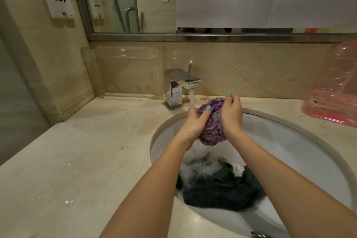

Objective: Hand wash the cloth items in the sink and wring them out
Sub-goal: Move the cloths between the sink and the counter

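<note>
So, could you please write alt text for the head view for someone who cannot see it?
A left hand and a right hand squeeze a bunched purple cloth over a white sink, beside water running from a chrome tap. Below, dark clothes lie in suds in the sink.

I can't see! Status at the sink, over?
Left hand and right hand grip purple cloth at running tap. Dark cloths lie in sink. Nothing blocking.

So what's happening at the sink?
Someone is washing clothes by hand. The left hand and right hand both squeeze a bunched purple cloth above the sink, right by the running tap. More dark clothes sit in soapy water at the bottom.
</note>
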